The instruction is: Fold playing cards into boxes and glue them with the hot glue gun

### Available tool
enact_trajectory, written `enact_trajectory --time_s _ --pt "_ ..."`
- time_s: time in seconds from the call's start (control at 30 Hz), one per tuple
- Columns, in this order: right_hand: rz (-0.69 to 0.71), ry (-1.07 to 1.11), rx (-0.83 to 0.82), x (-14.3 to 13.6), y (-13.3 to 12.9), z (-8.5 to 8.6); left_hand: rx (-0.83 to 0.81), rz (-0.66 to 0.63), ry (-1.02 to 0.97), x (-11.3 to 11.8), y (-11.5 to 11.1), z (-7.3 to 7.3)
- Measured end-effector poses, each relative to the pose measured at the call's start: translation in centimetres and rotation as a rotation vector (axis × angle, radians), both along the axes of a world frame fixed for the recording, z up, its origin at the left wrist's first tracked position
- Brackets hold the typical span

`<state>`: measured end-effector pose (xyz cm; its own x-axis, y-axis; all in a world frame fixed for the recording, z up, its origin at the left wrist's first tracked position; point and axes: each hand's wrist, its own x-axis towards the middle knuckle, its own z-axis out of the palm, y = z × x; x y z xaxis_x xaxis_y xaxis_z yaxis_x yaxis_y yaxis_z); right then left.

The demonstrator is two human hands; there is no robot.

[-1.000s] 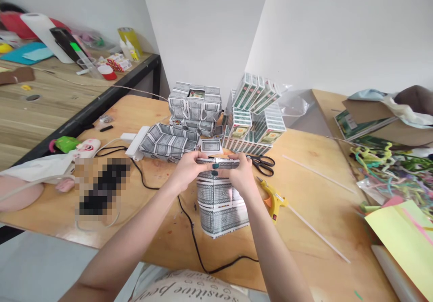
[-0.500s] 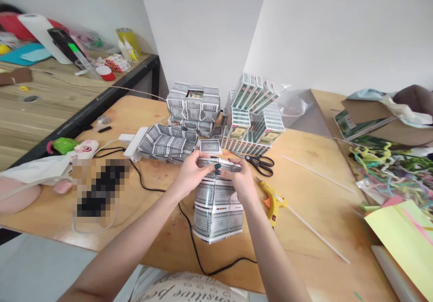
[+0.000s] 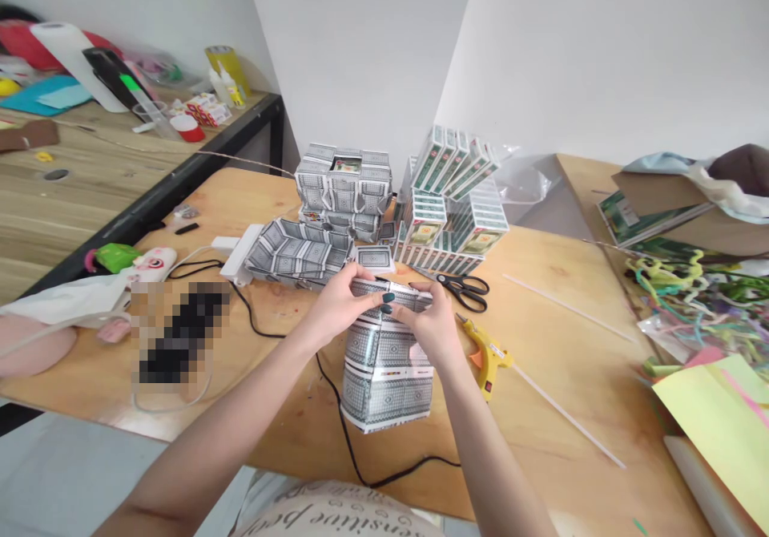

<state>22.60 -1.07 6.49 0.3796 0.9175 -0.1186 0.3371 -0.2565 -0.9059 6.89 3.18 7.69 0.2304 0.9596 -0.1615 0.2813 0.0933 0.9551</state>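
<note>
Both hands grip the far end of a folded piece made of joined playing cards (image 3: 388, 377), grey-patterned backs showing. My left hand (image 3: 340, 300) pinches its far left edge, thumb on top. Opposite it, my right hand (image 3: 429, 320) holds the far right edge, and the two dark-nailed thumbs nearly meet at the middle seam. The fingers underneath are mostly hidden. Just beyond lies a single playing card (image 3: 373, 259). To the left of it rests an open card-built tray (image 3: 300, 252), with a larger card-built block (image 3: 344, 188) behind.
Stacked card boxes (image 3: 450, 208) stand at the back. Black scissors (image 3: 465, 290), a yellow glue gun (image 3: 489, 357) and a white glue stick (image 3: 570, 417) lie on the right. A black cable (image 3: 342, 417) crosses the table. Pipe cleaners (image 3: 702, 304) heap at far right.
The folded card piece has tilted very slightly in my hands. Both hands keep nearly the same grip and place.
</note>
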Motion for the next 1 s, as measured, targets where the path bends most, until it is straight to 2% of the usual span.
enact_trajectory --time_s 0.17,0.37,0.5,0.7,1.0 --pt "-0.034 -0.024 -0.035 -0.5 -0.6 1.9 -0.071 0.027 -0.039 0.1 -0.2 1.9" --pt "-0.096 -0.059 0.027 -1.4 -1.0 3.1 -0.059 0.036 -0.015 0.1 -0.3 3.4" --pt "-0.097 -0.103 0.085 -1.2 -1.2 3.3 -0.029 0.045 0.001 0.0 -0.3 3.6" --pt "0.099 -0.099 0.138 0.9 -1.0 3.2 -0.063 -0.019 -0.033 0.0 -0.4 3.6" --pt "0.049 -0.099 0.161 0.4 -1.1 3.3 -0.039 0.045 -0.122 0.5 -0.8 3.6"
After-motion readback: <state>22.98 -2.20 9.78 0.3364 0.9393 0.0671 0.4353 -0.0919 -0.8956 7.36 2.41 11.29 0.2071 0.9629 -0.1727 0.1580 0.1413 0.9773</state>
